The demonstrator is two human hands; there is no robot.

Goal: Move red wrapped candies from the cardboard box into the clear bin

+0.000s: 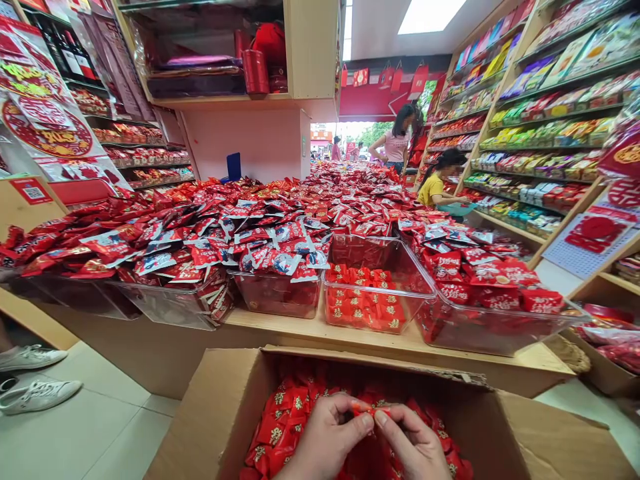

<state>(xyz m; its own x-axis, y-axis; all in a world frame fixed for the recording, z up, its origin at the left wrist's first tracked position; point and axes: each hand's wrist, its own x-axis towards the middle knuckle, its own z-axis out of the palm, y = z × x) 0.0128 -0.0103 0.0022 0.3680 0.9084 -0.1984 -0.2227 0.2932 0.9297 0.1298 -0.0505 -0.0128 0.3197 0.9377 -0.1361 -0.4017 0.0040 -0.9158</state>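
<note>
My left hand [327, 437] and my right hand [413, 443] meet over an open cardboard box [220, 413] at the bottom of the view. Both pinch the same small red wrapped candy [367, 409] between thumbs and fingertips. The box is full of small red candies [280, 427] with pale flower prints. Just beyond the box, on the wooden counter, stands a clear plastic bin [375, 293] partly filled with similar red candies.
Heaps of red snack packets [240, 233] cover the long counter in more clear bins [480, 327]. Stocked shelves [545, 133] line the right wall. Two people [440, 180] stand at the far right. White shoes [35, 393] lie on the tiled floor at left.
</note>
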